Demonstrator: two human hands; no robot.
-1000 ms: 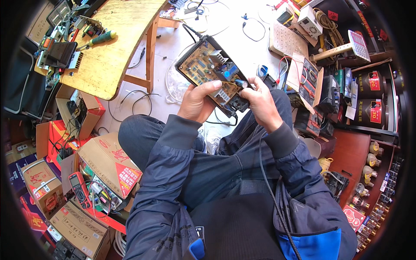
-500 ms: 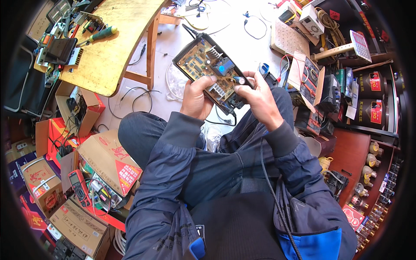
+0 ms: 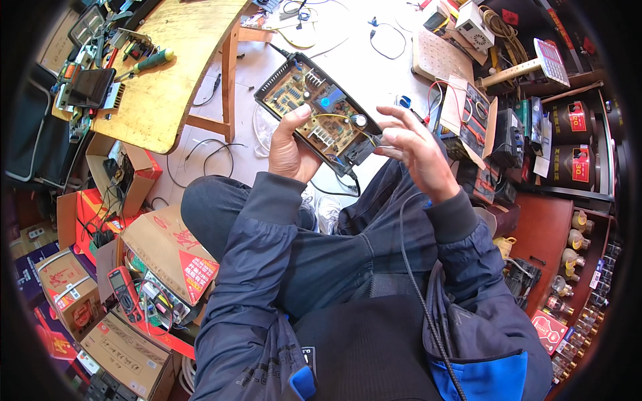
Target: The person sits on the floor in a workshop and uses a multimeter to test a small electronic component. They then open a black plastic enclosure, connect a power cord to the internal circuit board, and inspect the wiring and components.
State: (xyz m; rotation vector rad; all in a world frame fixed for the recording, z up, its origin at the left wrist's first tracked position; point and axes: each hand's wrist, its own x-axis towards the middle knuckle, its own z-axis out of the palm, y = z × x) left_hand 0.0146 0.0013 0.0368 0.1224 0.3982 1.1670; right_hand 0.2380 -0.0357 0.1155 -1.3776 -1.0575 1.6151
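Observation:
A tan circuit board [image 3: 338, 110] sits in an open black plastic case, tilted above my knees. It carries white heat sinks, a bright blue part and a yellow wire, and black cables run from the case's two ends. My left hand [image 3: 293, 148] grips the case's near-left side, thumb over the board's edge and the other fingers mostly hidden underneath. Beside the right end of the case is my right hand [image 3: 420, 155], its fingers apart and nothing seen in it. Whether its fingertips touch the case I cannot tell.
A yellow wooden table [image 3: 174, 73] at the upper left holds a screwdriver [image 3: 154, 60] and electronic parts. Cardboard boxes [image 3: 164, 234] and a red multimeter [image 3: 125, 293] lie at the left. Shelves with glass bulbs or tubes [image 3: 568, 267] stand right. Loose cables [image 3: 210, 154] trail over the floor.
My right hand has let go of the case and moved right, its fingers spreading. The case, still in my left hand, has shifted slightly left.

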